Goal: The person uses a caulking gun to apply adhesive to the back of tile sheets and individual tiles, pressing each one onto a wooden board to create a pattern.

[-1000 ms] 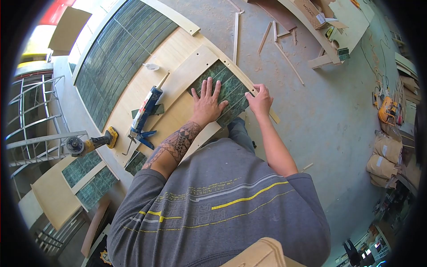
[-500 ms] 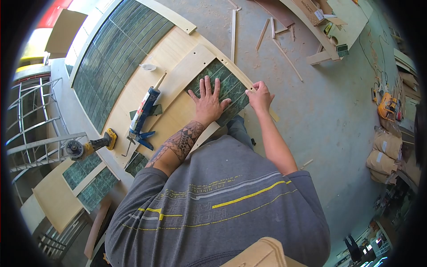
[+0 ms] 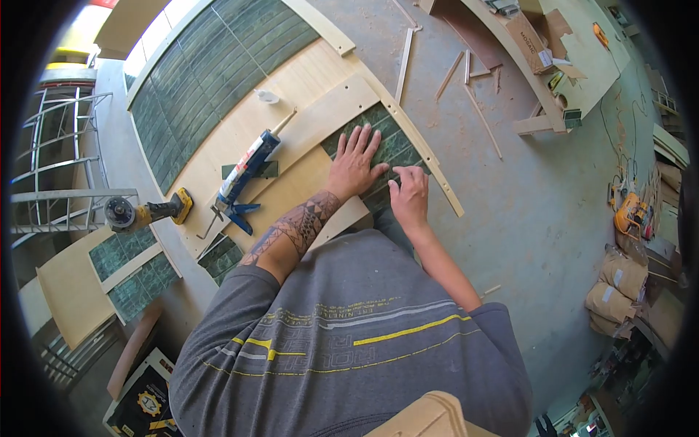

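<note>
My left hand (image 3: 355,164) lies flat, fingers spread, on dark green marble-look tiles (image 3: 399,142) set within a pale wooden frame. Close by on the right, my right hand (image 3: 410,195) is at the tiles' near edge, its fingers curled and the thumb bent towards them; whatever they may hold is hidden. Beyond it, a wooden strip (image 3: 437,178) with screw holes runs along the panel's right side. Left of my forearm, a blue caulking gun (image 3: 247,171) with a cartridge rests on the panel, over a small green tile piece (image 3: 270,170).
A larger field of green tiles (image 3: 211,80) covers the panel's far part, near a small translucent nozzle or cap (image 3: 266,96). An angle grinder (image 3: 145,213) lies at the left edge. Wood offcuts (image 3: 483,120) litter the floor; a cardboard box (image 3: 528,42) stands on a far-right workbench.
My right hand has left the wooden strip's edge and moved left, onto the tiles' near edge. My left hand stays flat on the tiles. The view has shifted a little.
</note>
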{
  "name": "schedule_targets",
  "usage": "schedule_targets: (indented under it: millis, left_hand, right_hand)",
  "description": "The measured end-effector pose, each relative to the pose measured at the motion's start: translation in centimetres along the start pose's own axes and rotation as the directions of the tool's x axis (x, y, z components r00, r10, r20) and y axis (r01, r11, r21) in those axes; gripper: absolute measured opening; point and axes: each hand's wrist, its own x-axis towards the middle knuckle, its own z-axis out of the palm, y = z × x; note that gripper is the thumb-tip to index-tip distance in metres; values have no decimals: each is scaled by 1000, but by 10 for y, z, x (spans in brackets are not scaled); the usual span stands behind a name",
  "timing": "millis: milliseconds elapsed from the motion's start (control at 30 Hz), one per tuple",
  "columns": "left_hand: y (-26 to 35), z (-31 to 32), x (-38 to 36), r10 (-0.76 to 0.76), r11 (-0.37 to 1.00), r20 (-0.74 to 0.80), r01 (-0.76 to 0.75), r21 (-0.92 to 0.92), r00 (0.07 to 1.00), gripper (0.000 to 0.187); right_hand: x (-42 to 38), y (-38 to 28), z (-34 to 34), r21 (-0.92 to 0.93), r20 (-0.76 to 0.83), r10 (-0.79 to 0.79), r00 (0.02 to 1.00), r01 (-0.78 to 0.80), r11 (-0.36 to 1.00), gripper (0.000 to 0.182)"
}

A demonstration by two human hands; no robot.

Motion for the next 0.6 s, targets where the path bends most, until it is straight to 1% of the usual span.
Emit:
schedule_targets:
  millis: [33, 67, 100, 133, 167, 200, 233, 267, 300, 333, 367, 400, 467, 600]
  left_hand:
    - [-2, -1, 0, 16, 1000, -16, -16, 23, 1000, 83]
    - [-3, -3, 1, 10, 1000, 7, -10, 2, 1000, 84]
    - [-5, -1, 2, 16, 1000, 22, -16, -2, 1000, 85]
    - [-7, -2, 1, 24, 1000, 35, -24, -4, 999, 87]
    - [-9, -3, -1, 30, 1000, 46, -30, -9, 999, 87]
    - [-11, -7, -2, 54, 996, 63, -49, -80, 997, 88]
    - [-13, -12, -2, 80, 986, 76, -68, -149, 994, 89]
    - [-14, -17, -5, 90, 986, 83, -77, -150, 992, 89]
    - [-15, -23, -11, 122, 987, 139, -105, -124, 983, 89]
    - [-16, -27, -17, 152, 986, 194, -135, -98, 969, 90]
    - [-19, -26, -22, 172, 982, 221, -149, -115, 960, 84]
    - [-20, -24, -25, 181, 981, 229, -158, -114, 957, 84]
    - [-22, -20, -27, 167, 985, 274, -171, -8, 947, 77]
    - [-20, -20, -26, 159, 985, 285, -170, 14, 945, 73]
  right_hand:
    - [-12, 1, -3, 103, 74, 151, 986, -159, 982, 43]
    - [-21, 2, -5, 190, 155, 291, 944, -317, 929, 42]
    - [-31, 4, -1, 251, 201, 399, 895, -441, 862, 36]
    - [-42, 9, 10, 247, 206, 410, 889, -453, 857, 36]
    - [-51, 13, 23, 444, 309, 563, 767, -639, 628, 35]
    - [-60, 17, 34, 581, 439, 652, 618, -749, 319, 34]
    - [-63, 16, 41, 583, 437, 660, 611, -751, 310, 34]
    - [-65, 15, 51, 712, 440, 638, 631, -679, 181, 34]
    - [-65, 12, 56, 811, 438, 618, 653, -583, 41, 34]
    - [-64, 10, 60, 814, 437, 624, 648, -580, 32, 34]
    - [-61, 8, 64, 829, 412, 646, 642, -559, 28, 33]
    - [-59, 5, 66, 843, 386, 669, 635, -538, 25, 32]
    - [-56, 3, 65, 842, 382, 681, 625, -540, 22, 30]
    - [-51, -6, 56, 822, 372, 712, 596, -568, 47, 24]
